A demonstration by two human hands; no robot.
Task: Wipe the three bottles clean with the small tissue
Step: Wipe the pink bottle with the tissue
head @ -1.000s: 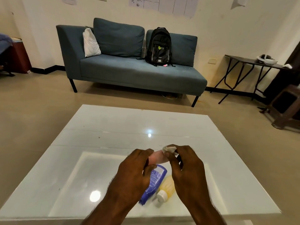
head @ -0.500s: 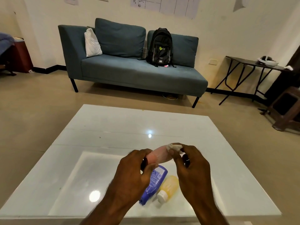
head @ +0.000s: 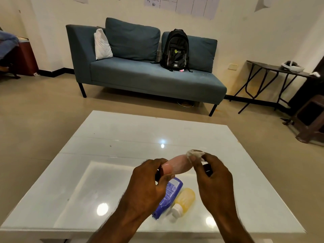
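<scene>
My left hand (head: 149, 183) grips the cap end of a pink bottle (head: 178, 164) and holds it nearly level above the white table (head: 122, 137). My right hand (head: 213, 178) pinches a small white tissue (head: 193, 154) against the bottle's far end. Below the hands, a blue bottle (head: 171, 193) lies on the table, partly hidden by my left hand. A yellow bottle (head: 185, 199) with a white cap lies beside it on the right, touching it.
The glossy table stretches wide to the left and far side of the bottles. A blue sofa (head: 149, 76) with a black backpack (head: 175, 50) stands behind it. A dark folding table (head: 273, 71) and a wooden stool (head: 312, 118) stand at the right.
The tissue in my right hand has slid along the pink bottle toward its far end, and more of the bottle's body shows. The view has tilted slightly.
</scene>
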